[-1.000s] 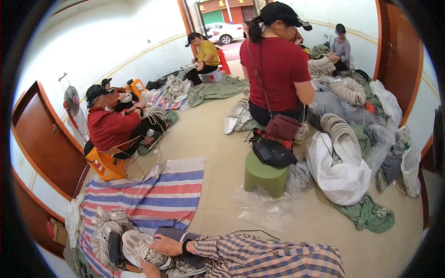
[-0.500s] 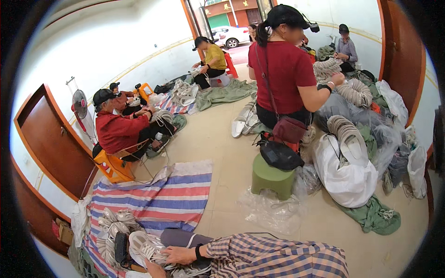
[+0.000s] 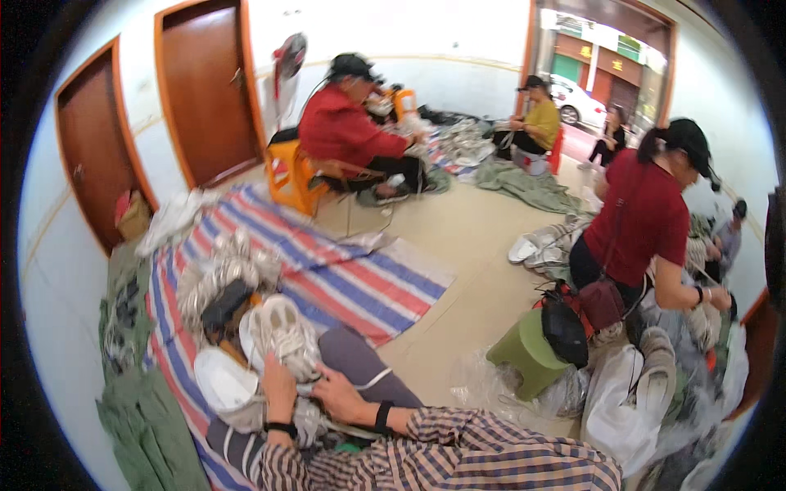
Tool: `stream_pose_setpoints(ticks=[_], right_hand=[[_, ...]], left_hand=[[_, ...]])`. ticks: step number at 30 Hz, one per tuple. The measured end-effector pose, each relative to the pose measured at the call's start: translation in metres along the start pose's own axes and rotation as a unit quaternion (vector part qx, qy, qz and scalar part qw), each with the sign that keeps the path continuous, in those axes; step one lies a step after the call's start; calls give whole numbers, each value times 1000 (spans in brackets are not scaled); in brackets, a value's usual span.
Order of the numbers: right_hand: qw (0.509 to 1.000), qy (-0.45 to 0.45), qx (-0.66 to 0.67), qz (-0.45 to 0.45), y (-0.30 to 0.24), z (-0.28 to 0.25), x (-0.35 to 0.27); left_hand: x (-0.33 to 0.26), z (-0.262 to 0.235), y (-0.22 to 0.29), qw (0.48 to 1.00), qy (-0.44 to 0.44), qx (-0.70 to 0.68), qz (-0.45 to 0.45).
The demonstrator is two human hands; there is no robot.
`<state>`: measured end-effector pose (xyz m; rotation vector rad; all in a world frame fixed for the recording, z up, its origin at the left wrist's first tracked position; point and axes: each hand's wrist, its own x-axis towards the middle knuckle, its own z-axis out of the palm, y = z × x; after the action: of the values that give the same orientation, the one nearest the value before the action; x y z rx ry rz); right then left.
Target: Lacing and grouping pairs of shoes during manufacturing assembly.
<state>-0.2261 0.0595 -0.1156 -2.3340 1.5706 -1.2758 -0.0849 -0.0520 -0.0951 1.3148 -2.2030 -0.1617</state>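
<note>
A person in a checked shirt holds a pale grey sneaker [image 3: 282,335] on the lap at the near left, the left hand [image 3: 278,385] closed around its near side and the right hand [image 3: 344,394] resting on it with fingers spread narrowly. Just left of it a white shoe sole [image 3: 221,380] lies on a striped tarp [image 3: 360,282], with a heap of more sneakers [image 3: 221,274] beyond. At the right, a person in a red shirt [image 3: 643,217] stands bent beside a green stool [image 3: 524,352] and white bags [image 3: 618,405].
</note>
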Motion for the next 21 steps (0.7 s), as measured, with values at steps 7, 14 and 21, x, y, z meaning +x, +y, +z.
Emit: stream_pose_setpoints(ticks=[7,14,21], right_hand=[[1000,-19,2,19,-8,7,14],[998,-38,44,2,8,-22,22],[998,41,-9,53,30,-41,60]], left_hand=[[-11,0,-4,999,21,23,-36],[14,-1,18,997,-4,6,-75],[5,-10,20,996,16,20,-84]])
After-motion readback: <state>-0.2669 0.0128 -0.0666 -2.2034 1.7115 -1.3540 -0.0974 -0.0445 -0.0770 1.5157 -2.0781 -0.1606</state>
